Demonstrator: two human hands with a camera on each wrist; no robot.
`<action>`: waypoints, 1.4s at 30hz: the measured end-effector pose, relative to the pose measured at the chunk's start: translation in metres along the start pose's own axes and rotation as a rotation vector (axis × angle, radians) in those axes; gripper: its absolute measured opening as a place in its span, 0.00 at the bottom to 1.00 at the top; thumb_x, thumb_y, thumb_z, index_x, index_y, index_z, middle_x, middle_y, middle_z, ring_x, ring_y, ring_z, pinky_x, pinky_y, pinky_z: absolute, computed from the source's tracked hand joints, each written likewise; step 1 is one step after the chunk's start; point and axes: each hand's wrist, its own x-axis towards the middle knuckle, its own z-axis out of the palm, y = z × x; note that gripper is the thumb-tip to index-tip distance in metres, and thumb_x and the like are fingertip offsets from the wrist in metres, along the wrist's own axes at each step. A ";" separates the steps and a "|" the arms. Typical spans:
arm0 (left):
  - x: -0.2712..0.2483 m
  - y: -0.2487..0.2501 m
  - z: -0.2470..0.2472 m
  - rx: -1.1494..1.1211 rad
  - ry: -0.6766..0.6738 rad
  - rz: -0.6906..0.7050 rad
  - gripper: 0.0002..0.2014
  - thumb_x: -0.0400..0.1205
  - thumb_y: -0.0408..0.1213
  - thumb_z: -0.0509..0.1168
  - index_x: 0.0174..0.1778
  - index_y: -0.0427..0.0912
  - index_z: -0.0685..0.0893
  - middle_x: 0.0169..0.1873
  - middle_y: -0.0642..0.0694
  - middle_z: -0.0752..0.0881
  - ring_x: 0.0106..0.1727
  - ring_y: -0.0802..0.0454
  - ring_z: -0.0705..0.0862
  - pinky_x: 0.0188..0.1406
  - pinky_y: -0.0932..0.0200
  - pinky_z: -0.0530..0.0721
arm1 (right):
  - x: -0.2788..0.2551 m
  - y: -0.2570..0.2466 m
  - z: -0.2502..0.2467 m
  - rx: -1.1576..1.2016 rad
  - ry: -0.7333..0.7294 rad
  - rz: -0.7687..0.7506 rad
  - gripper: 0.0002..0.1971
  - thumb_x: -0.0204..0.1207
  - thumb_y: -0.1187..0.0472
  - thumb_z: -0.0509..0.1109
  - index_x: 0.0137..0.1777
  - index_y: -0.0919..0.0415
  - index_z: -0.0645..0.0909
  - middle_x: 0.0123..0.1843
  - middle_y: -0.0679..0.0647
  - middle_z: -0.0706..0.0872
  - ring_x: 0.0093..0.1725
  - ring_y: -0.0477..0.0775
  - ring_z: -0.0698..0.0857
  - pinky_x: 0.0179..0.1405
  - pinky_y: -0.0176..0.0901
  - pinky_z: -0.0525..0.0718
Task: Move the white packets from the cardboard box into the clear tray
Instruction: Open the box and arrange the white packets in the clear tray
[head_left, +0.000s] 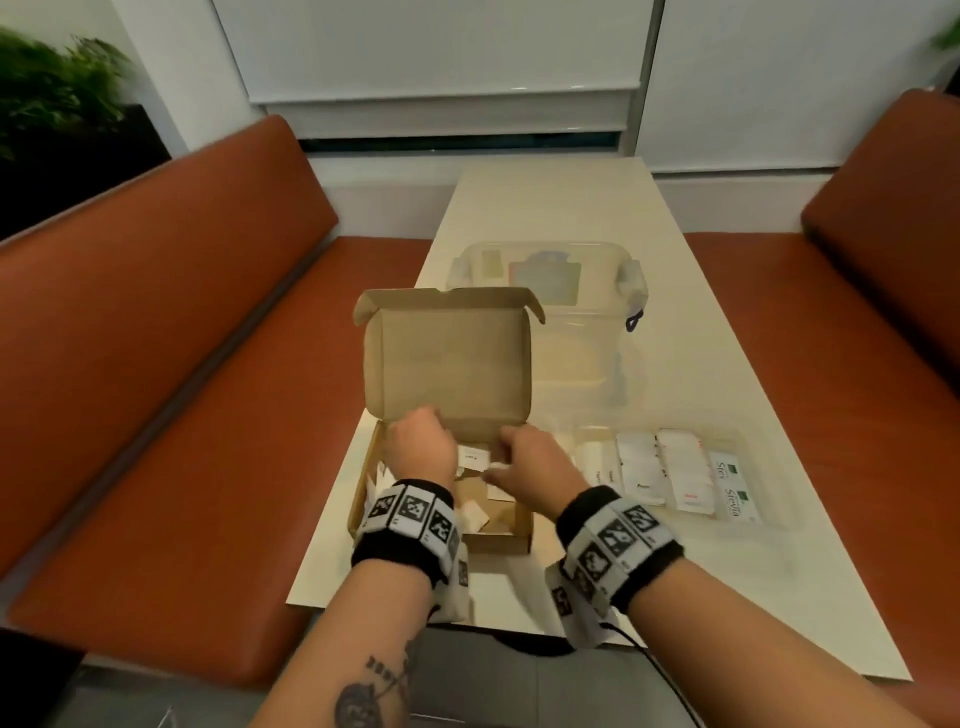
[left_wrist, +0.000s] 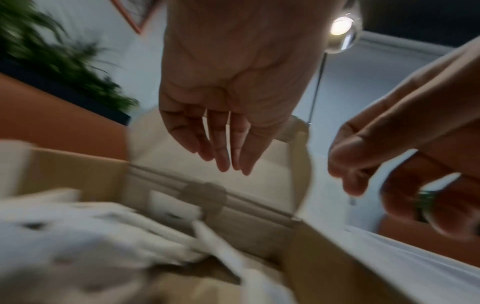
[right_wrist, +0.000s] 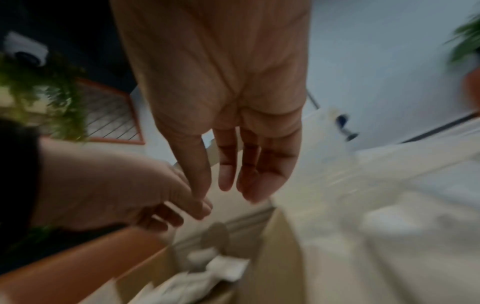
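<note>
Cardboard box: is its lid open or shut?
Open. The cardboard box has its lid standing upright at the back, white packets visible inside.

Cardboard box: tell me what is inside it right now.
Loose white packets lie scattered on the floor of the cardboard box. Both the left hand and right hand reach in with fingers extended, covering part of the contents, so a count is impossible.

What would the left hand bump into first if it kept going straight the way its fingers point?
Probably the cardboard box's raised lid: the left hand's straight fingers point toward it, with nothing between. Depth is hard to judge.
</note>
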 end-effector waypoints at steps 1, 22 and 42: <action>0.004 -0.011 -0.004 0.023 0.008 -0.036 0.11 0.81 0.30 0.58 0.53 0.40 0.85 0.52 0.38 0.86 0.57 0.38 0.82 0.54 0.46 0.83 | 0.004 -0.009 0.010 -0.016 -0.035 -0.006 0.09 0.73 0.58 0.73 0.48 0.59 0.78 0.50 0.56 0.82 0.47 0.54 0.79 0.42 0.40 0.73; 0.036 -0.077 -0.011 0.058 -0.096 -0.272 0.10 0.83 0.28 0.58 0.52 0.35 0.84 0.53 0.37 0.87 0.55 0.40 0.85 0.45 0.52 0.82 | 0.062 -0.083 0.104 -0.019 -0.295 0.317 0.34 0.76 0.62 0.69 0.77 0.72 0.55 0.68 0.65 0.79 0.67 0.62 0.79 0.58 0.49 0.78; 0.039 -0.083 -0.006 0.023 -0.115 -0.300 0.09 0.82 0.27 0.58 0.46 0.37 0.84 0.48 0.40 0.87 0.50 0.41 0.86 0.38 0.54 0.80 | 0.062 -0.043 0.064 0.013 -0.178 0.170 0.29 0.70 0.56 0.78 0.70 0.63 0.75 0.64 0.58 0.83 0.62 0.57 0.82 0.59 0.45 0.80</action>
